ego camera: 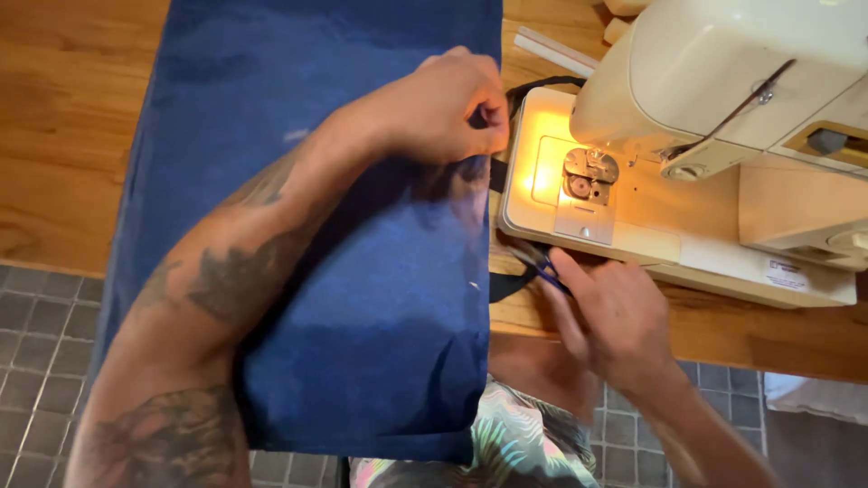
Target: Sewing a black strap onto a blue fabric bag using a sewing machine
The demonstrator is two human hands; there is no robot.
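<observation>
Draping over the near edge of the wooden counter [63, 136], the dark blue fabric [362, 298] hangs toward the tiled floor [36, 343], so its right edge lies just beside the sewing machine [723, 136]. The left hand [452, 108] reaches across the cloth, its grip pinched on that edge near a black strap [538, 86], seemingly to keep the seam taut. Further right, the machine's lamp lights the needle plate [588, 181]. The right hand [615, 316] rests at the machine's front edge, its grip closed on small blue-handled scissors [541, 264], blades pointing at the fabric edge as if to snip thread.
</observation>
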